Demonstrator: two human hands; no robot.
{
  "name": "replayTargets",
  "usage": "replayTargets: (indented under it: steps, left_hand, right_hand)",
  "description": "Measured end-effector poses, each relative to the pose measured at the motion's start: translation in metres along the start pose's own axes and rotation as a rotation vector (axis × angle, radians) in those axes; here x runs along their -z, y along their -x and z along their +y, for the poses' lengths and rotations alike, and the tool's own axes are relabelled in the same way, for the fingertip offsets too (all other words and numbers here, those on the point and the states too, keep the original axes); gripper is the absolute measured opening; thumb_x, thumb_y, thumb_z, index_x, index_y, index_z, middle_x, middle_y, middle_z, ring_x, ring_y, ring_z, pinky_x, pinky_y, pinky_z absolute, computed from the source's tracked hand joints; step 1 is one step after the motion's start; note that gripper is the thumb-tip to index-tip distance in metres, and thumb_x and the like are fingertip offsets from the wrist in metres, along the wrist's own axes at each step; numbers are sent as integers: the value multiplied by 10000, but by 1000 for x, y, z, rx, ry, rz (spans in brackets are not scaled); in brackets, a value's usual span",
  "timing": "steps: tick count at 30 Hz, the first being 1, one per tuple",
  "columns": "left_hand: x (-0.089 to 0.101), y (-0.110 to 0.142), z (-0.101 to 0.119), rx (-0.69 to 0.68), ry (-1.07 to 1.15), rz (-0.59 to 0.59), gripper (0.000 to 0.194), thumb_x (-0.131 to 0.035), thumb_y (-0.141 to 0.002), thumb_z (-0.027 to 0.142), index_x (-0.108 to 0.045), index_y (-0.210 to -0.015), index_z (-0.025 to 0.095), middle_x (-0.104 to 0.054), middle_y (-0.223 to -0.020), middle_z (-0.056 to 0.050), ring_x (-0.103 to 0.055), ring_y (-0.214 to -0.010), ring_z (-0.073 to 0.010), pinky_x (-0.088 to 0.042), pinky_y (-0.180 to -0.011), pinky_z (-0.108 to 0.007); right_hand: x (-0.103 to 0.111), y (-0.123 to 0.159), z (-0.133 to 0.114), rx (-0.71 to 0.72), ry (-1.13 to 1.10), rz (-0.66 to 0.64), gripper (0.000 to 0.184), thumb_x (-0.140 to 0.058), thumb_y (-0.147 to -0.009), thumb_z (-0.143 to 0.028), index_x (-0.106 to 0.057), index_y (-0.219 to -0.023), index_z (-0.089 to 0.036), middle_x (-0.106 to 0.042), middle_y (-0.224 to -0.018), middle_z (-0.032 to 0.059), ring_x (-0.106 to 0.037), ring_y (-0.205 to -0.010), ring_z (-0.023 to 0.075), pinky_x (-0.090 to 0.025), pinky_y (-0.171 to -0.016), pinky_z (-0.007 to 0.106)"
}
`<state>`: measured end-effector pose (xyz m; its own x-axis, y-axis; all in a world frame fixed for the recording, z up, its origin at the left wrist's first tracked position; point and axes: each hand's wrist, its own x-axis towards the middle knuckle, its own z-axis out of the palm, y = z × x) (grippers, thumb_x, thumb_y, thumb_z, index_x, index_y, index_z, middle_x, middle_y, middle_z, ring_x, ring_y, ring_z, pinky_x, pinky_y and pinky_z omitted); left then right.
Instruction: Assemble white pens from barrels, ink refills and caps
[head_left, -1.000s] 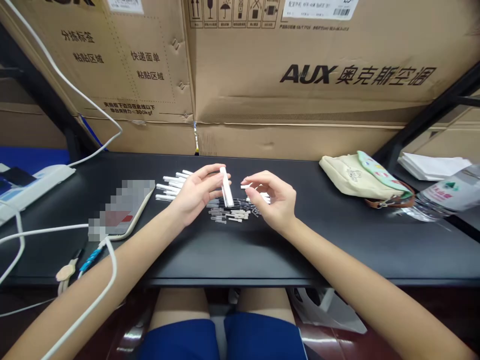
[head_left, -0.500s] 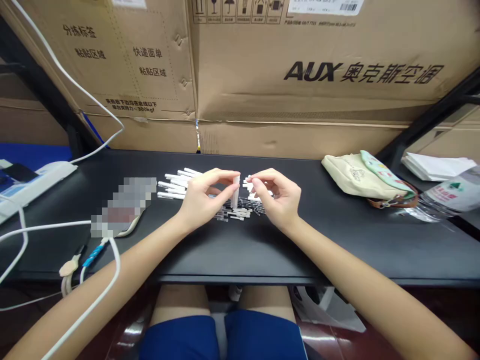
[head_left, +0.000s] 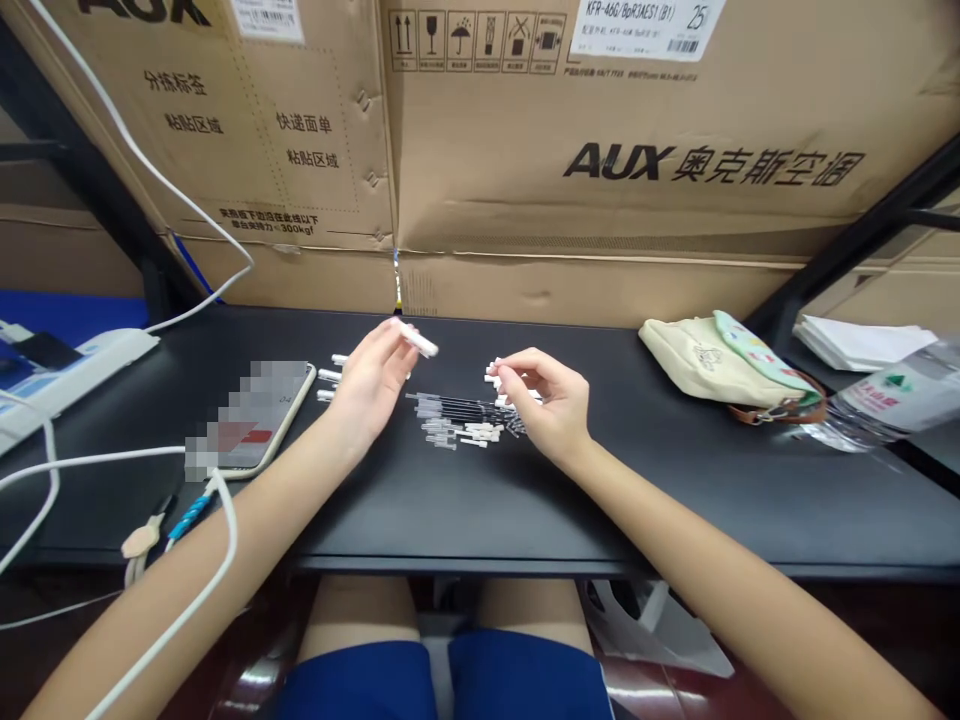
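Observation:
My left hand is raised over the desk with a white pen barrel between thumb and fingers, tilted nearly flat. Behind that hand lie several more white pen barrels, partly covered by it. My right hand is closed in a pinch beside the small parts; whether anything is between its fingertips cannot be made out. Between the hands lies a bundle of black ink refills. Small clear pieces and small white plugs rest just in front of the refills. Short white pieces are half hidden behind my right hand.
A phone with a white cable lies on the left, near a power strip. On the right are a cream pouch, a plastic bottle and white paper. Cardboard boxes stand behind the black desk.
My left hand has moved left, away from my right hand, and the pen barrel has gone from upright to tilted. My right hand stays pinched in nearly the same place. The view has tipped up slightly.

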<state>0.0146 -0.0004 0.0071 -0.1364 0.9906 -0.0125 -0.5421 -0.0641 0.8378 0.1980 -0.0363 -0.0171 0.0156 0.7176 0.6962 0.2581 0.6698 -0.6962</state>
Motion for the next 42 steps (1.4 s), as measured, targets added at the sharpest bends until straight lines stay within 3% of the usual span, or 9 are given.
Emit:
replayTargets:
  steps: [2,4,10,19,27,31,35,39,42]
  left_hand:
    - [3,-8,3,30,96,154,157,-549,-823,72,-581,-683,135,-627,-724,-2,-621,-691,-45,-525,-700,-124]
    - [4,-5,4,-72,57,101,81,-604,-794,93,-607,-733,146,-637,-746,1,-634,-720,-67,-543,-696,-149]
    - [-5,27,-5,-303,-460,-570,231,-731,-704,235,-684,-914,149,-672,-861,-56,-662,-812,-191,-591,-595,-248]
    - [-1,24,-10,-260,-505,-590,263,-718,-718,272,-669,-942,145,-668,-861,-59,-660,-823,-197,-594,-604,-258]
    - [-4,22,-10,-113,-404,-519,309,-762,-662,284,-664,-924,154,-669,-866,-48,-657,-824,-196,-576,-572,-258]
    - [8,-6,-8,-7,-123,-122,128,-721,-712,217,-622,-765,157,-673,-787,-6,-661,-833,-143,-552,-665,-198]
    - [13,-13,-7,-105,-80,2,105,-687,-738,191,-584,-739,171,-647,-735,21,-645,-789,-86,-545,-728,-175]
    - [1,13,-8,-271,-389,-439,257,-753,-672,259,-672,-894,160,-672,-855,-50,-656,-808,-188,-587,-605,-275]
    - [-5,24,-10,-280,-489,-547,254,-734,-695,292,-689,-901,150,-668,-858,-61,-655,-802,-198,-587,-605,-282]
  right_hand:
    - [-1,0,0,-7,6,1,104,-569,-824,-237,-640,-764,-190,-653,-752,30,-596,-623,130,-497,-522,263]
    - [-1,1,1,-12,12,1,102,-568,-824,-239,-640,-769,-192,-655,-756,28,-603,-630,132,-496,-520,262]
    - [0,1,4,-34,-17,9,78,-572,-829,-224,-641,-808,-193,-648,-758,29,-583,-615,128,-488,-513,262]
    - [0,2,5,-23,6,-12,72,-577,-828,-222,-640,-808,-192,-657,-766,26,-615,-646,136,-497,-524,256]
    - [0,2,2,-38,14,-20,93,-575,-829,-256,-636,-800,-193,-662,-760,26,-610,-622,134,-497,-518,261]
    - [-1,2,2,-33,4,2,105,-571,-834,-267,-639,-797,-195,-664,-760,31,-606,-625,137,-494,-523,271]
    - [-2,3,3,-36,2,0,111,-573,-834,-276,-637,-800,-192,-664,-760,31,-605,-623,137,-491,-526,271]
    - [-1,3,4,-24,-16,19,85,-574,-836,-243,-640,-815,-193,-656,-746,22,-579,-589,124,-482,-527,269]
    - [0,2,4,-9,-32,41,75,-576,-834,-234,-639,-818,-195,-652,-739,18,-567,-569,120,-480,-524,271]
